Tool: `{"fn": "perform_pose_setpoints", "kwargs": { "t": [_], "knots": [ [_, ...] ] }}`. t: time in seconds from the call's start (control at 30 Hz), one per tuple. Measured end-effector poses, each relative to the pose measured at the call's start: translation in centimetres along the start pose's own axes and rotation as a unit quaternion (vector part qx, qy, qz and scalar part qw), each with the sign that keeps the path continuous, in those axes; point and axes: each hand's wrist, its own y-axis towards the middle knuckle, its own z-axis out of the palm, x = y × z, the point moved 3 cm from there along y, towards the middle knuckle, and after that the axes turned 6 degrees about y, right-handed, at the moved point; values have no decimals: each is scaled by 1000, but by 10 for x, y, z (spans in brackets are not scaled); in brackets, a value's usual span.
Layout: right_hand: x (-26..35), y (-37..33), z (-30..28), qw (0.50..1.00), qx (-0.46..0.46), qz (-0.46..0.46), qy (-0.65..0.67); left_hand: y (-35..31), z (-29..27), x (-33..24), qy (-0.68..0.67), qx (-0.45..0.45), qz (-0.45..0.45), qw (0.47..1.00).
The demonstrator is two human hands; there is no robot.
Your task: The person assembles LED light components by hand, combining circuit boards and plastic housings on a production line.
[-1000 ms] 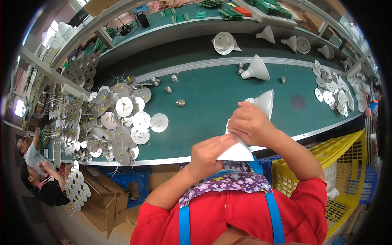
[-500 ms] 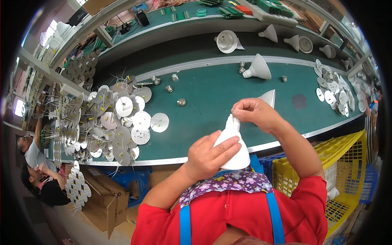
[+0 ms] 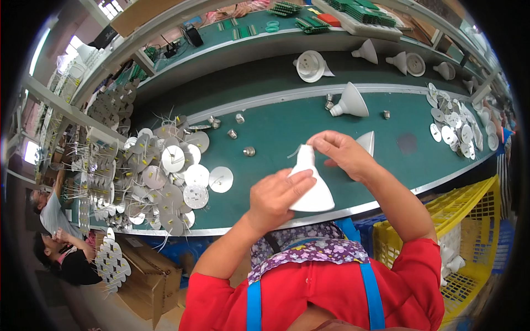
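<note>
My left hand (image 3: 276, 197) is wrapped round a white cone-shaped lamp housing (image 3: 313, 190), held over the front edge of the bench with its narrow neck up. A thin wire (image 3: 294, 152) sticks out from the neck's tip and bends to the left. At the tip, my right hand (image 3: 341, 153) is closed in a pinch of thumb and forefinger; what lies between the fingertips is too small to make out. Behind the right hand a second white housing (image 3: 366, 142) is partly hidden. Farther back another housing (image 3: 351, 101) lies on its side.
Round white and grey discs with wires (image 3: 172, 160) are heaped at the left, more discs (image 3: 452, 124) at the right. Several metal screw caps (image 3: 249, 151) lie on the green bench (image 3: 276, 124). A yellow crate (image 3: 480, 220) stands at lower right. Two people are at far left.
The housing has tipped slightly and risen a little, both hands with it. My right fingers moved from above the neck to its right side; the bent wire now shows at its left.
</note>
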Motion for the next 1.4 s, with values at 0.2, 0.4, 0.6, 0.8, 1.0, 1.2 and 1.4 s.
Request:
{"fn": "perform_pose_setpoints", "kwargs": {
  "t": [0.2,0.4,0.6,0.8,1.0,1.2,1.4],
  "knots": [
    [15,-5,-39,984,-96,-140,-49,46,14,90,85,-24,16,996],
    [-2,-29,-57,973,-132,-152,-110,85,71,215,144,0,-85,986],
    [-4,-38,-81,957,-173,-181,-150,121,146,295,137,14,-200,970],
    [-12,-41,-95,951,-216,-172,-138,148,173,335,114,46,-262,957],
    [-15,-55,-90,943,-227,-197,-143,139,149,323,136,14,-236,962],
    [-18,-80,-65,942,-192,-231,-152,71,64,261,73,75,-288,952],
    [-17,-95,-40,943,-150,-235,-180,-22,-5,158,112,178,-235,949]
  ]
}}
